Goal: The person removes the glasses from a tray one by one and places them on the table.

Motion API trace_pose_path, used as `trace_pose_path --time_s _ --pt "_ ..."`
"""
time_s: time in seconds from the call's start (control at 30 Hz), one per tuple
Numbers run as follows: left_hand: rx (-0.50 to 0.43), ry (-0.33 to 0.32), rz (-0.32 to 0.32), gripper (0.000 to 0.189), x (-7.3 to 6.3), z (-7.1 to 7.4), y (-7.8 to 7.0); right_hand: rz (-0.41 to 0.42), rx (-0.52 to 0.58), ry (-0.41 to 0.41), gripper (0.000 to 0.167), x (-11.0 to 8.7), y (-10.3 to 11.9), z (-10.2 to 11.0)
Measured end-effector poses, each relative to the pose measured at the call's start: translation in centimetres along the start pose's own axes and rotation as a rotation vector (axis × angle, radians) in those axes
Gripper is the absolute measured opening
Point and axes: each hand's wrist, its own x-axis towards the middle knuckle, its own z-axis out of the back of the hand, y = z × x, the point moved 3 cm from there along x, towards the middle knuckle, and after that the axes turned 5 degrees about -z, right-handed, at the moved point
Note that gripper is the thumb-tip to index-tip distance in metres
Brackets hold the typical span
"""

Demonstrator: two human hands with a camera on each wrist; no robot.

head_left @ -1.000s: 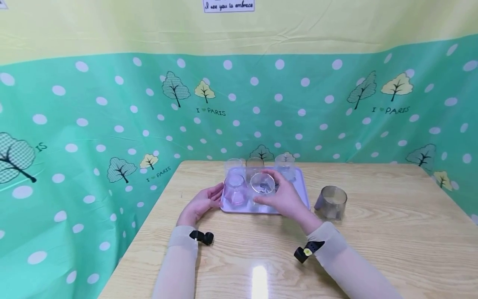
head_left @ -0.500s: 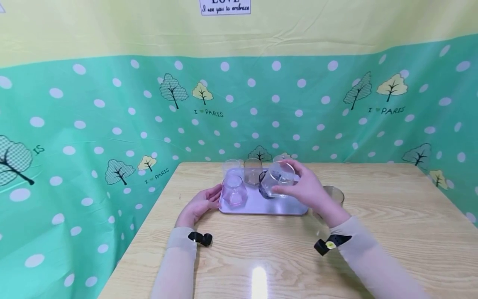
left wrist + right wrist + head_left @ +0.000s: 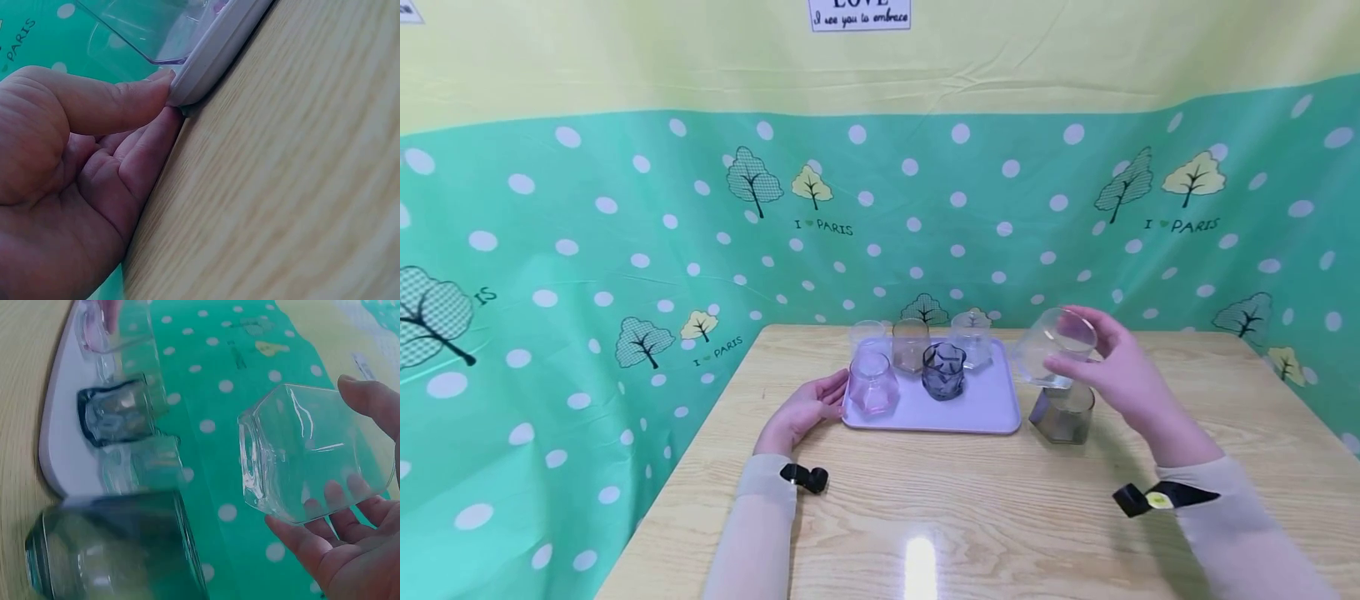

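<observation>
A clear glass cup (image 3: 300, 456) is gripped in my right hand (image 3: 1116, 375), thumb on one side and fingers on the other. It is tilted in the air, right of the pale purple tray (image 3: 985, 417), above and behind a smoky grey glass (image 3: 1063, 421) standing on the table. At the tray's left edge my left hand (image 3: 801, 412) pinches the rim; the left wrist view shows its thumb (image 3: 125, 106) at the rim. A pink glass (image 3: 874, 396) stands on the tray beside that hand. Right of it stands a dark faceted glass (image 3: 943, 379).
Along the tray's back stand a clear glass (image 3: 867, 337), a brownish glass (image 3: 911, 350) and another clear glass (image 3: 973, 342). The wooden table (image 3: 970, 517) ends at a green dotted curtain (image 3: 955, 225) behind.
My right hand has lifted the clear glass from over the tray's front and carried it right, past the tray's edge. The dark glass is now uncovered. My left hand stays at the tray.
</observation>
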Motion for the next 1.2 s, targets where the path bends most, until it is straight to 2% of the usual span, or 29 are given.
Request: trace_pose_path --time_s 0.13,0.33,0.43,0.6,0.7,0.83,0.97,1.07,1.2 --pt "0.002 0.004 -0.008 0.089 0.0 0.0 0.0 0.025 0.009 -0.035 0.075 -0.9 -1.4 2.3" --pt "0.02 0.008 -0.02 0.091 -0.1 -0.1 -0.1 0.041 -0.02 -0.089 0.074 -2.2 -3.6 4.5" --pt "0.017 0.012 -0.019 0.091 -0.1 -0.1 -0.2 0.037 0.045 -0.102 0.073 -2.7 -4.4 5.4" --pt "0.011 0.007 -0.009 0.091 0.0 -0.1 -0.3 0.043 0.218 -0.061 0.076 -3.1 -5.7 6.9" --pt "0.015 -0.001 -0.003 0.092 0.0 -0.1 -0.3 0.027 0.159 -0.047 0.077 -3.4 -6.6 7.9" --pt "0.028 0.0 -0.013 0.092 0.0 0.0 -0.3 -0.012 -0.06 -0.059 0.077 -3.6 -8.0 9.1" --pt "0.031 0.002 -0.011 0.091 0.1 0.1 -0.2 -0.053 -0.206 -0.028 0.079 -3.7 -9.8 10.1" --pt "0.033 0.003 -0.005 0.091 0.1 0.1 0.0 -0.053 -0.255 0.031 0.08 -3.7 -11.1 10.4" --pt "0.031 0.004 -0.008 0.091 0.0 0.1 0.1 -0.032 -0.264 0.102 0.081 -3.7 -12.2 10.5"
